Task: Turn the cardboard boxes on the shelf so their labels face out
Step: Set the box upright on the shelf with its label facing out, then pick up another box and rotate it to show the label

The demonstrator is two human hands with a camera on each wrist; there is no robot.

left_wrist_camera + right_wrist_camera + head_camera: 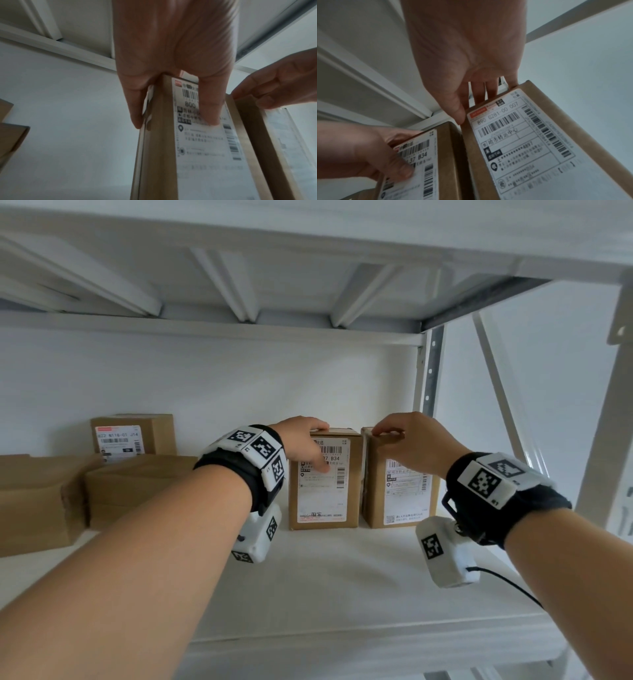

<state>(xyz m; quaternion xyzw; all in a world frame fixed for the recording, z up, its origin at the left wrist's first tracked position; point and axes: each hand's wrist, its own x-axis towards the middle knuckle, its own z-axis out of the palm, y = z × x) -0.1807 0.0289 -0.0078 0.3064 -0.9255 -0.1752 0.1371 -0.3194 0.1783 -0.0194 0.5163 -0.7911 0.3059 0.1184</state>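
Two upright cardboard boxes stand side by side on the white shelf (342,583), white shipping labels facing out. My left hand (318,446) grips the top of the middle box (325,501), thumb pressed on its label and fingers over the top edge. In the left wrist view, the thumb (209,108) lies on the label of the middle box (159,148). My right hand (390,436) grips the top front edge of the right box (400,505). In the right wrist view, the right hand (471,88) has its fingers behind the top of the right box (530,142).
A third box (133,436) with its label facing out stands at the back left. Two plain brown boxes (41,501) (137,487) lie in front of it. The upper shelf (239,285) hangs close overhead. A metal upright (431,371) rises behind the right box.
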